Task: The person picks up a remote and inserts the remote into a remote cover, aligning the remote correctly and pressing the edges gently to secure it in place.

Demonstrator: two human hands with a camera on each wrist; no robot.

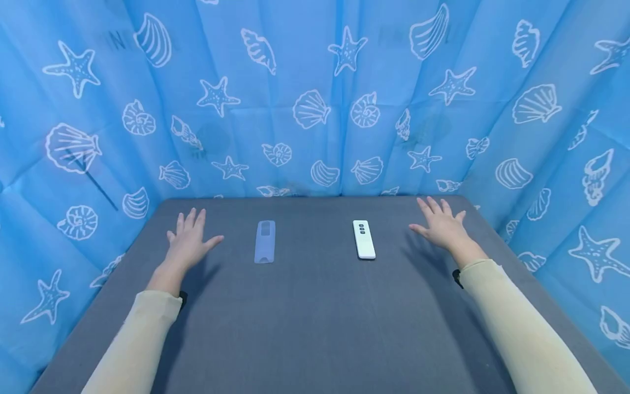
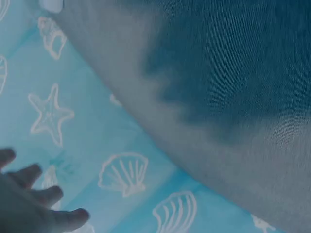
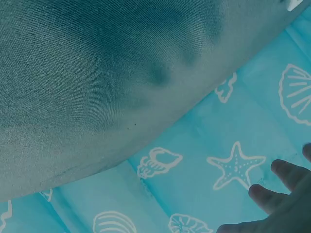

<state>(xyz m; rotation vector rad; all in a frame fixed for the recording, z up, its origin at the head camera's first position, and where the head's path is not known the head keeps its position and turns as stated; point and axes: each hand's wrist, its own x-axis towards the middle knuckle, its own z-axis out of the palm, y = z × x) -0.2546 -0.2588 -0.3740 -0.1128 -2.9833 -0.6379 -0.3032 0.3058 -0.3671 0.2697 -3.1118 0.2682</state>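
A white remote control (image 1: 364,239) with three dark buttons near its far end lies right of the middle of the grey table. To its left lies a flat, translucent bluish sleeve (image 1: 264,242) with a rectangular window near the top and a small notch at the near end. My left hand (image 1: 186,245), fingers spread, hovers left of the sleeve and holds nothing. On the other side, my right hand (image 1: 443,227) is spread out to the right of the remote, also with nothing in it. Both hands cast shadows on the cloth. Fingers of each hand show in the lower corners of the wrist views.
The grey cloth-covered table (image 1: 315,328) has its far edge close to a blue curtain (image 1: 315,148) printed with white shells and starfish. The curtain also runs along both sides. Dark bands sit at both wrists under the pale sleeves.
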